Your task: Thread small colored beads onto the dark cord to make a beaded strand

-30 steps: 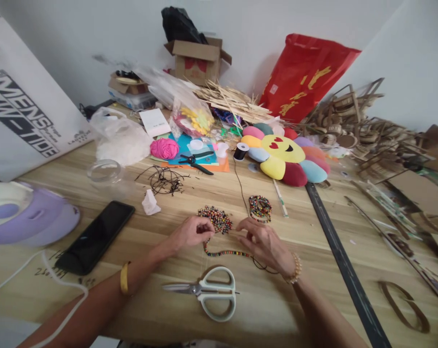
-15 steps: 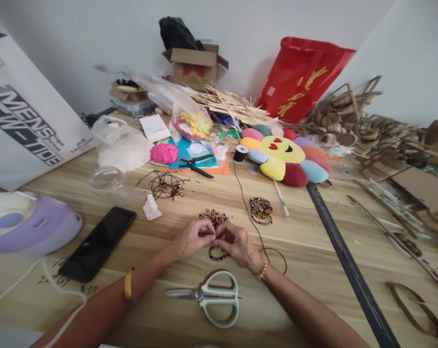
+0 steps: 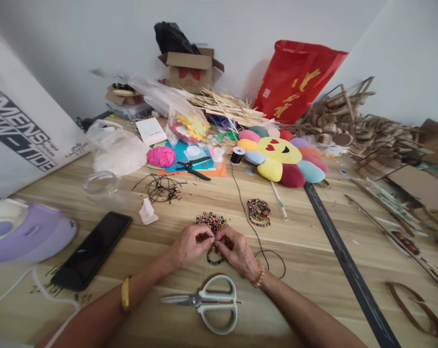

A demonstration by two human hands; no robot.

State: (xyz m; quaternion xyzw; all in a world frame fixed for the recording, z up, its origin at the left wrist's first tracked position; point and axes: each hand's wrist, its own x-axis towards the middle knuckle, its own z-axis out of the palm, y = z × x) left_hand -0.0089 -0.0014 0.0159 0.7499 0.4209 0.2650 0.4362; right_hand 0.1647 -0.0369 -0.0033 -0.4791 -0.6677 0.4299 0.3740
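My left hand (image 3: 194, 244) and my right hand (image 3: 236, 249) meet at the fingertips, both closed in a pinch. Below the fingertips a small loop of colourful beads, a beaded string (image 3: 216, 262), runs up to where they pinch; the ends between my fingers are too small to see. Just beyond my hands lies a pile of loose multicoloured beads (image 3: 210, 221). Coiled to the right are finished-looking bead strands (image 3: 259, 212). On the near side, scissors (image 3: 219, 307) with pale handles lie with their blades pointing left.
A black phone (image 3: 91, 251) and a purple-white device (image 3: 34, 232) are at left. Black cord scraps (image 3: 161, 187), pliers (image 3: 193, 169) and pink yarn (image 3: 161, 156) lie farther back. A black thread spool (image 3: 237, 155) stands by a flower cushion (image 3: 280, 152). A dark strip (image 3: 345, 256) crosses the right side.
My view has shifted slightly, so things sit a little lower and to the left. The hands stay pinched together, with more of the beaded loop showing below them.
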